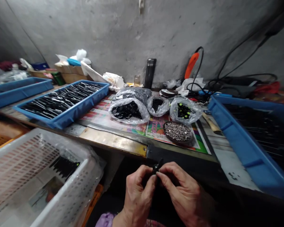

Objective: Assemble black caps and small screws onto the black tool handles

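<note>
Head view: left hand (137,196) and right hand (183,194) curl nearly shut, pinching a small black part (157,166). A white crate (21,167) sits near left.

Soft, dim light lies evenly on the concrete wall (109,31), with faint glare on the metal strip (113,142) along the desk. The hands (165,195) lie in shadow. Wide-angle distortion bends the edges; the blue tray (253,142) at right is blurred.

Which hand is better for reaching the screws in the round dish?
Probably the right hand: it is nearer the dish of screws than the left hand, though both pinch the small black part.
</note>
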Action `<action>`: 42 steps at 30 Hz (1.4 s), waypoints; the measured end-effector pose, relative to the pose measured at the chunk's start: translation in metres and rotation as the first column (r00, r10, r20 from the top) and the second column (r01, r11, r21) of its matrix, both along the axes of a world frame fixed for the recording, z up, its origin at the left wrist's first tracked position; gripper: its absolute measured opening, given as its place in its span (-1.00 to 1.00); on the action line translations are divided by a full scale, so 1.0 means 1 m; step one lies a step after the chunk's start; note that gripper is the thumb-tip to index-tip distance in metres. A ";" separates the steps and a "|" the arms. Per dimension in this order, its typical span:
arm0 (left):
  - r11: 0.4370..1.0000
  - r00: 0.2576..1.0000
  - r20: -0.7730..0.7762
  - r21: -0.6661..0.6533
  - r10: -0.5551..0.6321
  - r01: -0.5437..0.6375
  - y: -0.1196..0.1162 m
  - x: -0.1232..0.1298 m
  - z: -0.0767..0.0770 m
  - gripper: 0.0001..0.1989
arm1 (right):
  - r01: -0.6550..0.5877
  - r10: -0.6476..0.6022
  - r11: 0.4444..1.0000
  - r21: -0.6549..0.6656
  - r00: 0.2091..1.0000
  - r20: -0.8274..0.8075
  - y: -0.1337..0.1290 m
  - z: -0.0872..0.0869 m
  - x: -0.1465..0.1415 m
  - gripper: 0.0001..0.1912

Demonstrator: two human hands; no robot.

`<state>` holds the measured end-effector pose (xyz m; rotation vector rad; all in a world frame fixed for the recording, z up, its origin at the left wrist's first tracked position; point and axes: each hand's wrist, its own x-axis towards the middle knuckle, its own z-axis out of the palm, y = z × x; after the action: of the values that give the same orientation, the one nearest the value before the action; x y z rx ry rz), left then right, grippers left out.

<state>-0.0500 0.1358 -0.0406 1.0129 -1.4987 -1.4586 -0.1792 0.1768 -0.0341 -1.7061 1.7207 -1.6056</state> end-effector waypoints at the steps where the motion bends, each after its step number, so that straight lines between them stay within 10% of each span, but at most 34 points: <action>1: 1.000 1.000 -0.002 0.018 -0.004 0.004 0.000 0.000 0.000 -0.84 | -0.001 -0.001 0.999 0.038 0.999 0.054 -0.001 -0.002 0.000 -0.88; 11: 0.949 0.987 -0.150 0.298 -0.053 0.097 0.000 -0.001 -0.003 -0.74 | -0.338 0.030 0.905 0.258 0.656 0.754 -0.006 -0.007 -0.005 -0.38; 42: 0.954 0.992 -0.101 0.280 -0.080 0.105 0.001 0.000 -0.002 -0.73 | -0.359 0.084 0.861 0.359 0.799 0.596 -0.004 -0.009 -0.003 -0.62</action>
<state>-0.0497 0.1370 -0.0430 1.0411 -1.3116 -1.8016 -0.1820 0.1733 -0.0430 -1.0192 1.3745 -1.2758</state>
